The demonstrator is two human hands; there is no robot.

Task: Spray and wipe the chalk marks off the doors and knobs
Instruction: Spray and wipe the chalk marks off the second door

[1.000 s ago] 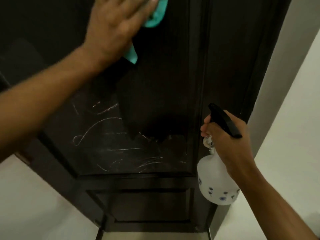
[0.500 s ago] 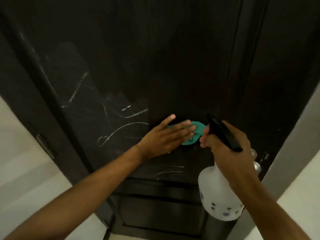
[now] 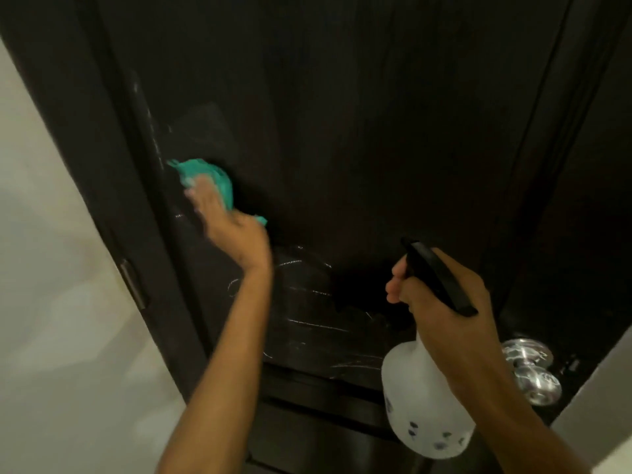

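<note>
The left hand (image 3: pixel 232 230) is pressing a teal cloth (image 3: pixel 208 179) flat against the dark door (image 3: pixel 376 131), at about 9 o'clock from the centre of the view. The fingers (image 3: pixel 200 191) are lying extended over the cloth; motion blur is hiding whether they are spread or pressed together. The cloth is sitting just beside the raised left edge of the door panel, with one corner sticking out under the heel of the hand.

The right hand (image 3: pixel 441 299) is gripping the neck of a white spray bottle (image 3: pixel 420 405) at about 4 o'clock. Its fingers are curling around the neck below the black spray head (image 3: pixel 434 275), which is pointing toward the door. The bottle body is hanging below the hand, apart from the door surface.

White chalk marks (image 3: pixel 307 323) are showing on the lower part of the panel, between the two forearms, at about 6 o'clock. Fainter chalk streaks are running along the panel edge above the cloth.

A shiny metal knob (image 3: pixel 533 374) is projecting from the door at about 4 o'clock, just beside the right wrist, and is carrying white scribbles. A metal hinge (image 3: pixel 133 285) is sitting on the door edge at about 8 o'clock, next to a pale wall (image 3: pixel 51 234).
</note>
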